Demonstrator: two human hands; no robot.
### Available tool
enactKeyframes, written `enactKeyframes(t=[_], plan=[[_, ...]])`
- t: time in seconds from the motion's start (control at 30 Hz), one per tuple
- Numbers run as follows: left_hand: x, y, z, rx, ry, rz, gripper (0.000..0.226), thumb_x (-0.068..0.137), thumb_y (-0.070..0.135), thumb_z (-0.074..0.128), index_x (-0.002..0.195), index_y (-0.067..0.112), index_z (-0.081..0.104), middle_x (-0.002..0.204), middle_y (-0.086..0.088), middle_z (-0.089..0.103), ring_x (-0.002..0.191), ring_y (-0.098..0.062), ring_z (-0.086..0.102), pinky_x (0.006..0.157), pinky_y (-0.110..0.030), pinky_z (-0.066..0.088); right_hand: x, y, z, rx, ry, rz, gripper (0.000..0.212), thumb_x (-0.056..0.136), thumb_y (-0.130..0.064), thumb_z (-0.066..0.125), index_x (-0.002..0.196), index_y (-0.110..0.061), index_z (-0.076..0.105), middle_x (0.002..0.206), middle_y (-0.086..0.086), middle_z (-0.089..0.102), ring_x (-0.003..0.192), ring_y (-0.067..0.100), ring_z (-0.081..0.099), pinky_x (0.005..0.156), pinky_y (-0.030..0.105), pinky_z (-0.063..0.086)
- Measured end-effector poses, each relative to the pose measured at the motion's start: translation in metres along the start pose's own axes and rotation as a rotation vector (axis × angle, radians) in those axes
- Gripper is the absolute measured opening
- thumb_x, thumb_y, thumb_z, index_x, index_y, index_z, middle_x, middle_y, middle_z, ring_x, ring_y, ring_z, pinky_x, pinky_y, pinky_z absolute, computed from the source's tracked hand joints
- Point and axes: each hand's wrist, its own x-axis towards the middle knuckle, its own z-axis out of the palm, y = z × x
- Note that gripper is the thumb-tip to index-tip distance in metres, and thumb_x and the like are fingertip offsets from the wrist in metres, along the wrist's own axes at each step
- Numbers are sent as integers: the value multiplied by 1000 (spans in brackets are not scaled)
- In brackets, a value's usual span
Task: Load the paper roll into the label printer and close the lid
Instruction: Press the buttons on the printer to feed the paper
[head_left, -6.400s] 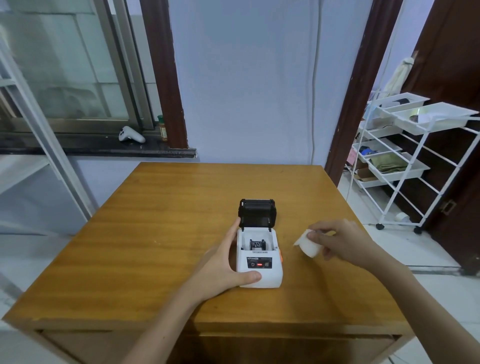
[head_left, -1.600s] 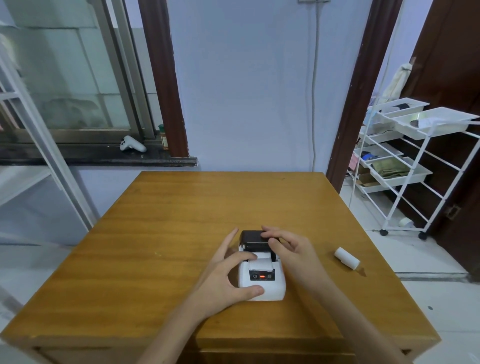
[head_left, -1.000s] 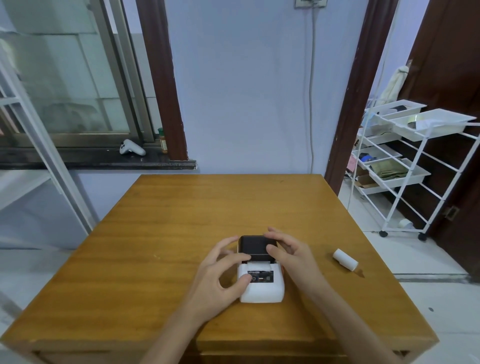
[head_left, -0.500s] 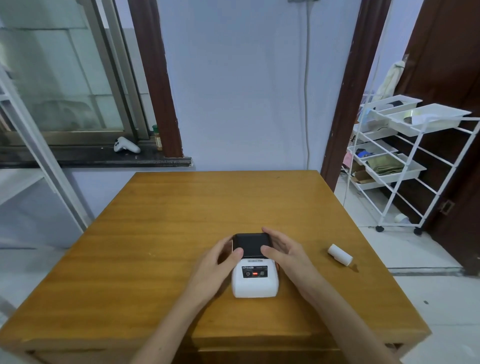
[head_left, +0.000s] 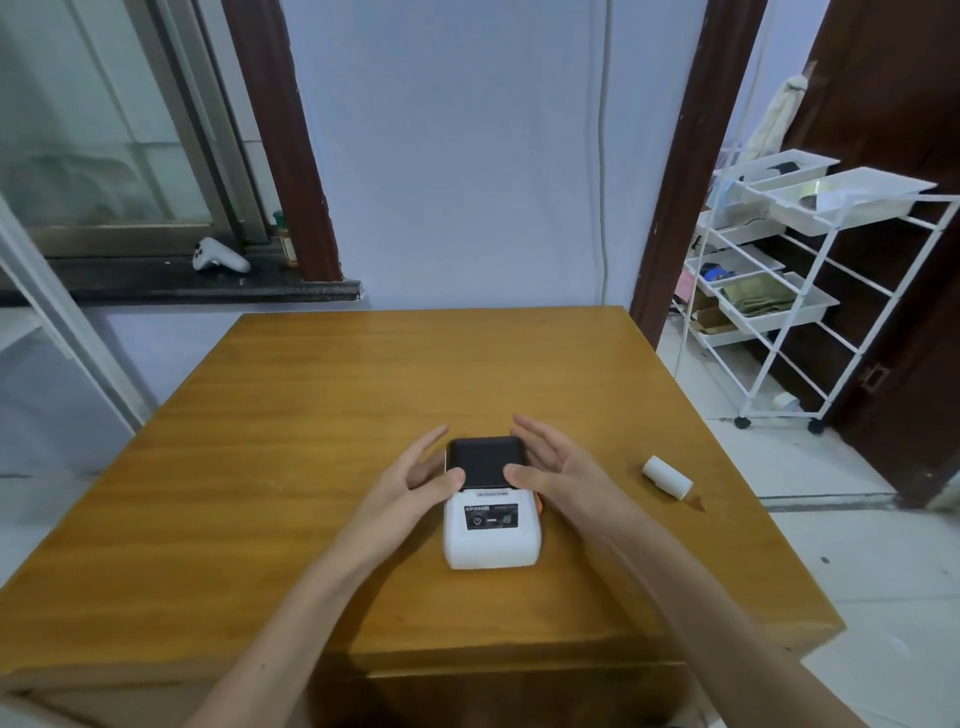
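1. The fingers (head_left: 535, 434) of both hands were spread and loose, grasping nothing, though the thumbs lay at the lid's near corners.
2. The wooden table (head_left: 322, 415) carried everything.
3. The left hand (head_left: 410, 486) flanked the printer's left side; the right hand (head_left: 558, 470) flanked its right.
4. The white label printer (head_left: 491, 543) sat near the table's front edge, between the hands.
5. Its black lid (head_left: 485, 460) lay flat and shut.
6. A white roll (head_left: 666, 476) lay on its side to the printer's right, well apart from it.
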Motion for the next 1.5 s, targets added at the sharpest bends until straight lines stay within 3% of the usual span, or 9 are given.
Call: enactKeyframes(t=[0.2, 0.33, 0.43, 0.6, 0.77, 0.93, 1.07, 1.23, 1.5], plan=[[0, -3, 1, 22, 6, 10, 60, 93, 32, 66, 148, 37, 42, 148, 3, 50, 136, -7, 45, 101, -21, 37, -6, 1, 1, -36, 4, -5, 72, 85, -12, 70, 148, -22, 35, 157, -1, 34, 144, 12, 32, 118, 35, 30], [-5, -15, 10, 98, 121, 54, 59, 81, 65, 61, 138, 53, 48, 143, 7, 55, 132, -6, 50, 113, -40, 39, -13, 2, 6, -108, 41, -41, 65, 89, -20, 66, 147, -25, 37, 155, -6, 36, 142, 6, 32, 112, 24, 31], [-7, -14, 13, 190, 162, 79, 62, 80, 66, 53, 140, 50, 47, 139, 12, 55, 131, -3, 48, 111, -35, 38, -22, 9, 12, -151, 86, -91, 59, 94, -25, 59, 147, -27, 35, 152, -9, 41, 132, -3, 42, 105, 16, 38], [-9, -14, 15, 327, 172, 115, 51, 100, 46, 49, 149, 42, 38, 138, 16, 50, 132, -5, 40, 108, -33, 34, -28, 14, 11, -166, -31, -63, 81, 83, -22, 64, 149, -39, 20, 139, -30, 41, 125, -12, 45, 101, 24, 44], [-9, -13, 14, 348, 160, 105, 66, 87, 66, 41, 150, 45, 36, 144, 15, 49, 137, -6, 40, 114, -38, 34, -28, 13, 12, -233, -58, -64, 90, 80, -24, 64, 151, -40, 12, 150, -20, 34, 136, -2, 36, 114, 37, 36], [-8, -14, 13, 335, 157, 106, 76, 78, 75, 36, 149, 46, 37, 143, 16, 52, 137, -7, 41, 114, -38, 35, -26, 10, 10, -261, -100, -68, 90, 82, -23, 60, 152, -36, 6, 153, -17, 24, 139, 2, 30, 115, 34, 33], [-8, -14, 14, 339, 162, 108, 69, 84, 68, 40, 149, 45, 38, 146, 15, 51, 138, -7, 40, 114, -38, 34, -25, 14, 9, -300, -67, -103, 88, 80, -29, 63, 151, -40, 12, 151, -19, 29, 139, 3, 33, 115, 38, 34], [-7, -17, 13, 359, 171, 104, 58, 94, 59, 43, 150, 45, 36, 147, 13, 50, 140, -8, 38, 114, -39, 34, -25, 14, 9, -203, 58, -137, 56, 96, -23, 53, 147, -36, 34, 146, -19, 42, 124, -15, 43, 98, 13, 41], [-4, -18, 13, 343, 208, 122, 47, 102, 46, 43, 149, 42, 41, 149, 13, 49, 140, -9, 40, 116, -42, 34, -23, 15, 10, -219, 171, -155, 46, 98, -23, 50, 142, -34, 44, 139, -21, 48, 117, -15, 45, 96, 13, 39]])
